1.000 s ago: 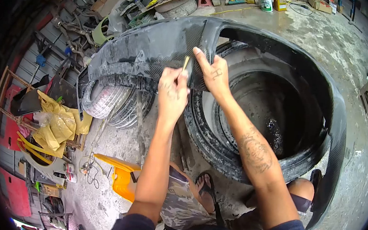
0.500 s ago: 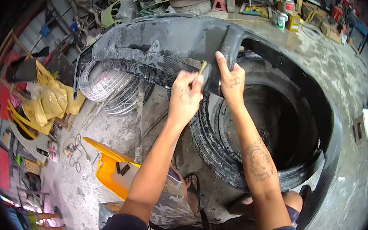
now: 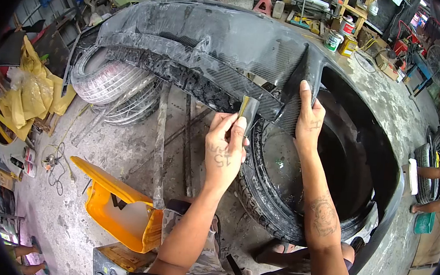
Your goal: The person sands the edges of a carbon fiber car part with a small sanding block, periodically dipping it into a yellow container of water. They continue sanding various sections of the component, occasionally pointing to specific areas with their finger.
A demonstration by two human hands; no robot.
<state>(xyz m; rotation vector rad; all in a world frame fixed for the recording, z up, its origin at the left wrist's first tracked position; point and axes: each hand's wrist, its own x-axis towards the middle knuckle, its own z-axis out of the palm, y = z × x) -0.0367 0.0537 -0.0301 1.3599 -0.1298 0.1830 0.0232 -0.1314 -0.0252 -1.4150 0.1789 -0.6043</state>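
Note:
A large dark car body panel (image 3: 229, 33) with woven carbon-like patches lies across tires, dusty grey over much of its surface. My left hand (image 3: 225, 146) pinches a small folded sheet (image 3: 248, 110), dark grey on one face and yellowish on the edge, just below the panel's lower edge. On the right, my right hand (image 3: 309, 116) grips the panel's upright strut beside the large opening, thumb up along its face. Beneath that opening sits a big black tire (image 3: 271, 207).
White-dusted tires (image 3: 110, 86) support the panel's left side. An orange plastic piece (image 3: 120, 202) lies on the floor at lower left, near a grey box (image 3: 109, 270). Paint cans (image 3: 333, 41) stand at the back right. Other people's legs (image 3: 430, 174) show at the right edge.
My left hand has moved down with the folded sheet, which now shows more of its face, away from the panel. My right hand's grip sits lower on the strut. The view has shifted.

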